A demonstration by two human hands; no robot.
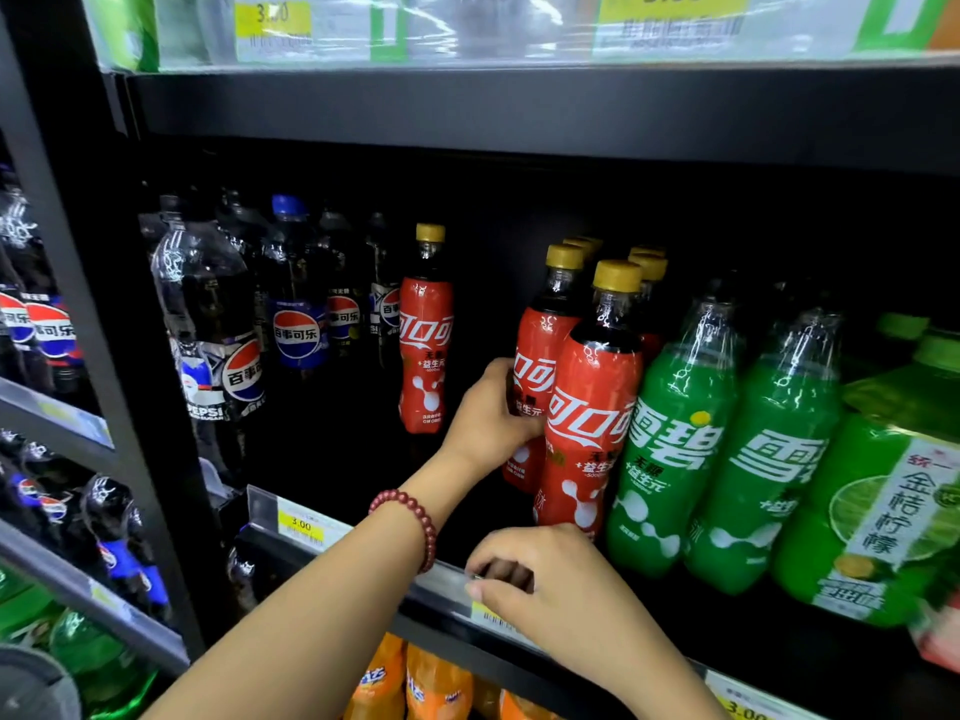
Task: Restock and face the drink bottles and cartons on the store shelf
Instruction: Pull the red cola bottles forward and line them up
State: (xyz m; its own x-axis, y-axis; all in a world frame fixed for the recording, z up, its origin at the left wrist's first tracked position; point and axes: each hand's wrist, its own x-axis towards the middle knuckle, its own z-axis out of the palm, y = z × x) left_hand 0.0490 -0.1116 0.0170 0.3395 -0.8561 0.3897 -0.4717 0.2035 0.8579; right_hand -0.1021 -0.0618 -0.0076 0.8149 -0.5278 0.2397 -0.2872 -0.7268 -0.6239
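While the left hand (488,413) curls around the second red cola bottle (540,366), gripping its left side at label height, the right hand (556,589) rests at the shelf edge (447,576), fingers curled over the price rail just below the front cola bottle (589,407); whether it pinches anything I cannot tell. A beaded bracelet (415,522) circles the left wrist. One more cola bottle (426,350) stands alone further left, apart from the group, beside dark Pepsi bottles (296,324). Green Sprite bottles (680,444) stand just right of the colas, touching the front one. Orange bottles (415,683) sit on the shelf below.
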